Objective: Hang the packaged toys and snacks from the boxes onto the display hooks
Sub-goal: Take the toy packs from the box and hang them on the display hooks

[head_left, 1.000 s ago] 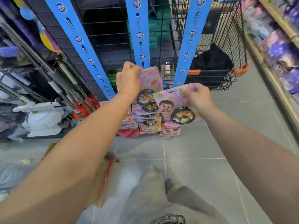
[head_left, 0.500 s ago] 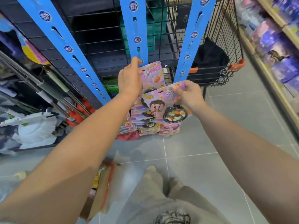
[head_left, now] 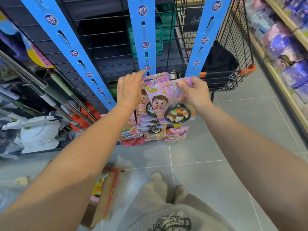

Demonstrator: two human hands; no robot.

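Observation:
My right hand (head_left: 194, 93) grips the top of a pink carded toy pack (head_left: 168, 104) with a cartoon boy and a black bowl of toy food. It is held in front of the middle blue hanging strip (head_left: 144, 39). Several similar packs (head_left: 152, 125) hang below on that strip. My left hand (head_left: 129, 90) rests flat against the left side of the hanging packs, index finger touching the strip just above them. A cardboard box (head_left: 106, 194) with colourful packs lies on the floor by my left arm.
Two more blue strips, one on the left (head_left: 66, 44) and one on the right (head_left: 202, 40), hang on the black wire rack. A shopping cart (head_left: 233, 67) with a black bag stands behind. Mops and cleaning tools (head_left: 38, 127) crowd the left; a shelf of purple boxes (head_left: 286, 52) lines the right.
My right hand has lifted the toy pack up and left, toward the middle strip, over the hanging packs. My left hand stays on those packs, its fingers now more spread.

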